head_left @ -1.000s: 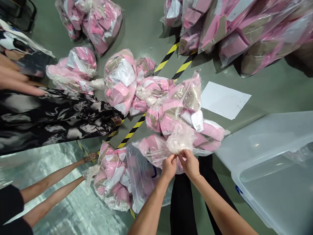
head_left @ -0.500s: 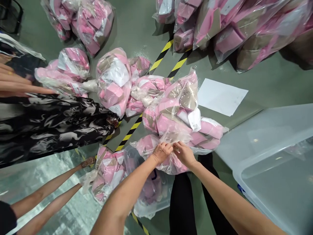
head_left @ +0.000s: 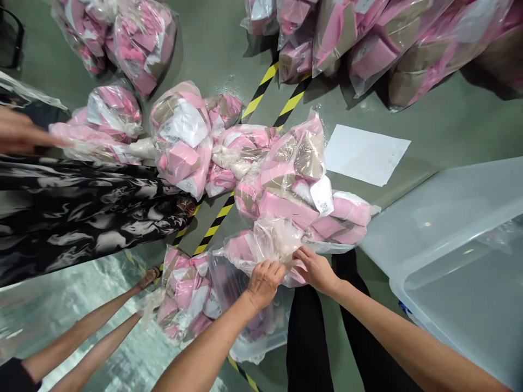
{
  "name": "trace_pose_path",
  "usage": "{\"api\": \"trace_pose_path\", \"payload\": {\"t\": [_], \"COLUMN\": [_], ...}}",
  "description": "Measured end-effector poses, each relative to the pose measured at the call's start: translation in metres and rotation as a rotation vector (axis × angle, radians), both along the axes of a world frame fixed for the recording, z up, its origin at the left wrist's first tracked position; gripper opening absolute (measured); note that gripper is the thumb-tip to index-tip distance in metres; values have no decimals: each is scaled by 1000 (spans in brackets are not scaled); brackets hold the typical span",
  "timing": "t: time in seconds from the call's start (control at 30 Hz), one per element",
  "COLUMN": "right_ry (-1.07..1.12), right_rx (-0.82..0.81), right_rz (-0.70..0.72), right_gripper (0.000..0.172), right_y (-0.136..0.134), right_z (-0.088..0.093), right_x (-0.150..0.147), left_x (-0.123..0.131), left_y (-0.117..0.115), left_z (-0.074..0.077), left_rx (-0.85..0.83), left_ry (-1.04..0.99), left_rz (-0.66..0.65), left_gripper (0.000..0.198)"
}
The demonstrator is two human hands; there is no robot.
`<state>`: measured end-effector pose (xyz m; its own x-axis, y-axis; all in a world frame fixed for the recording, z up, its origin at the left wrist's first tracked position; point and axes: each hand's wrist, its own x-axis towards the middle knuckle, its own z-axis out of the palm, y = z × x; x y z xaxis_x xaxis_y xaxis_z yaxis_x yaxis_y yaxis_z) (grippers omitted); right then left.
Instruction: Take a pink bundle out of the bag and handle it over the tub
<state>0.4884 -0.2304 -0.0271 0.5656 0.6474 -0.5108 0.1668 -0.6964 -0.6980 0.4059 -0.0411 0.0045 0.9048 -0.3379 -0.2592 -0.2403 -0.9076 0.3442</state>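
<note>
I see thin, glossy, crinkled clear plastic on the bag (head_left: 286, 239) under my left hand (head_left: 265, 282) and right hand (head_left: 316, 270); its pink and tan contents look matt. The storage bin (head_left: 461, 256) is smooth, frosted plastic. The paper sheet (head_left: 365, 154) is matt white, and the green floor (head_left: 429, 130) has a dull sheen.

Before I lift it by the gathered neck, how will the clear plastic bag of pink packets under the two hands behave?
The clear plastic bag of pink packets will probably sag, since its film is thin and wrinkled. The glossy film may slip, though the left hand and right hand pinch its bunched neck. The packets look loose, so they may shift.
</note>
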Motion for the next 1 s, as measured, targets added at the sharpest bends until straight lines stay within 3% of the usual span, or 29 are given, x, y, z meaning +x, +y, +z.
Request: {"api": "trace_pose_path", "payload": {"t": [0.1,0.2,0.27,0.33,0.43,0.53,0.6,0.67,0.77,0.87,0.93,1.0], "right_ry": [-114,-103,-69,-51,-57,-88,-90,-64,4,55,54,33], "right_rx": [46,104,136,146,109,59,65,113,203,240,217,177], "right_rz": [275,453,466,454,399,364,384,432,477,445,392,336], "right_gripper": [30,15,12,15,17,16,15,16,16,20,21,20], "right_y": [9,13,11,8,8,14,17,14,2,-8,-7,-1], "right_z": [3,-2,-6,-7,-6,-5,-5,-5,-4,0,4,8], "right_x": [5,14,17,15,1,-11,-9,2,19,22,13,0], "left_x": [9,12,8,1,-7,-3,3,6,-5,-29,-43,-48], "left_y": [3,29,46,52,32,2,-4,6,38,54,43,18], "left_z": [-4,1,10,19,22,9,-2,-5,6,23,27,21], "left_rx": [-50,-148,-174,-127,72,233,191,59,-157,-247,-135,80], "left_ry": [-1,54,58,54,86,139,149,84,-72,-140,-163,-132], "left_rz": [-77,-238,-277,-228,-117,-104,-143,-200,-249,-137,-30,41], "left_gripper": [16,18,17,14,1,11,12,10,9,10,13,21]}}
